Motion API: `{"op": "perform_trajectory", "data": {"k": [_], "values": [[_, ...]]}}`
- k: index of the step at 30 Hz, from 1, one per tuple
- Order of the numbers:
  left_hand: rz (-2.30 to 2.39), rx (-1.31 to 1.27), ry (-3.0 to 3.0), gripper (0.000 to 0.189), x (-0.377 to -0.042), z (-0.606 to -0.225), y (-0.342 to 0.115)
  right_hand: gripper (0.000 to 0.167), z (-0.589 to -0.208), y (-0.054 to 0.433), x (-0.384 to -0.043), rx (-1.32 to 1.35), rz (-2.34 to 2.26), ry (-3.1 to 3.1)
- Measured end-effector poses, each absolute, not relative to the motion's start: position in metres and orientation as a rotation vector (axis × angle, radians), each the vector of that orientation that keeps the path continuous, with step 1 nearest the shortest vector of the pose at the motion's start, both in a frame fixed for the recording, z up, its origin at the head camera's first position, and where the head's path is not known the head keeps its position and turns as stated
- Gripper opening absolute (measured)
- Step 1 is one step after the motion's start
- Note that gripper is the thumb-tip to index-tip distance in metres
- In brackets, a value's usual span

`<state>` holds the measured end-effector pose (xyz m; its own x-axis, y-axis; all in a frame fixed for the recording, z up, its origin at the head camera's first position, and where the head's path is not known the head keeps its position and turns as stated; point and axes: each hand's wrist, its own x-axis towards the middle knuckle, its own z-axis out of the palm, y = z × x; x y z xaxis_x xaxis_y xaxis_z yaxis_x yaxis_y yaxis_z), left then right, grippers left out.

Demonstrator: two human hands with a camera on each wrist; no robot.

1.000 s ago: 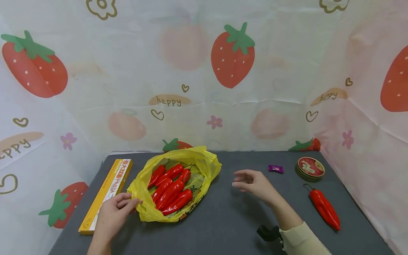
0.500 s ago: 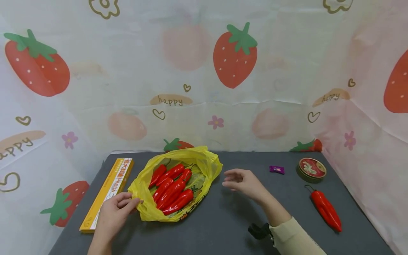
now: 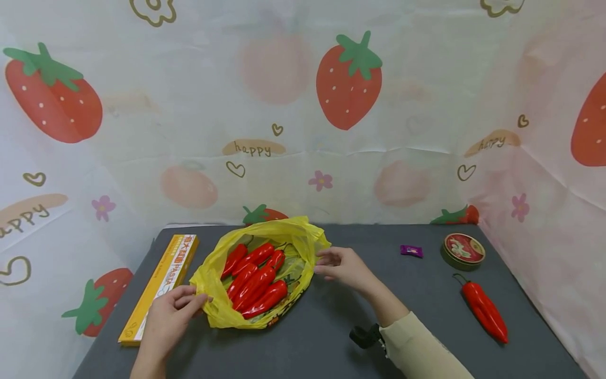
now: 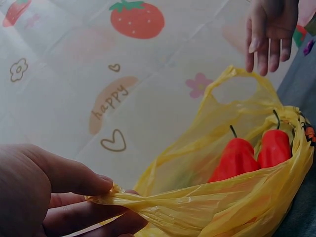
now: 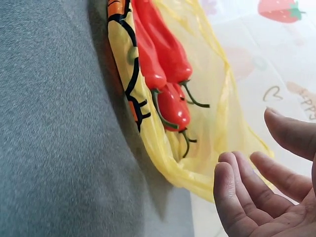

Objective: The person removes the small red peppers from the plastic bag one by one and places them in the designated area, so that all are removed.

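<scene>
A yellow plastic bag lies with its mouth open on the dark table, several shiny red chili peppers inside it. At its left edge my left hand pinches the rim; the left wrist view shows the plastic gathered between thumb and fingers. My right hand is beside the bag's right edge, its fingers relaxed and nothing held. In the right wrist view the fingertips are close to the yellow plastic; whether they touch it I cannot tell.
Left of the bag lies a yellow pasta box. Toward the right are a small purple packet, a round red-lidded tin and a single red chili pepper. A strawberry-print cloth hangs behind the table.
My right hand has moved left across the table, up to the bag's right edge. My left hand keeps its pinch on the rim, and the bag stays in place.
</scene>
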<state>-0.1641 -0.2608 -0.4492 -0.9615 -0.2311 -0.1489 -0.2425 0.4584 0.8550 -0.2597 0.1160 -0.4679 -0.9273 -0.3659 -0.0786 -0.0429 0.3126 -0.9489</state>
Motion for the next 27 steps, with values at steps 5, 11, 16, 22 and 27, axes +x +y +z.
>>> {"op": "perform_trajectory", "data": {"k": [5,11,16,22,27], "values": [[1.572,-0.443,2.664,0.043,-0.165,-0.450,-0.258,0.048,-0.470,0.107,-0.264,-0.343,-1.682,2.278],[1.542,-0.439,2.685,0.042,-0.164,-0.450,-0.259,0.048,-0.471,0.093,-0.266,-0.361,-1.676,2.249],[1.548,-0.421,2.683,0.045,-0.163,-0.448,-0.260,0.045,-0.474,0.081,-0.268,-0.386,-1.656,2.257],[1.538,-0.432,2.682,0.045,-0.163,-0.448,-0.261,0.048,-0.479,0.071,-0.268,-0.364,-1.685,2.164],[1.541,-0.441,2.671,0.047,-0.164,-0.449,-0.262,0.049,-0.482,0.062,-0.264,-0.386,-1.690,2.134]]}}
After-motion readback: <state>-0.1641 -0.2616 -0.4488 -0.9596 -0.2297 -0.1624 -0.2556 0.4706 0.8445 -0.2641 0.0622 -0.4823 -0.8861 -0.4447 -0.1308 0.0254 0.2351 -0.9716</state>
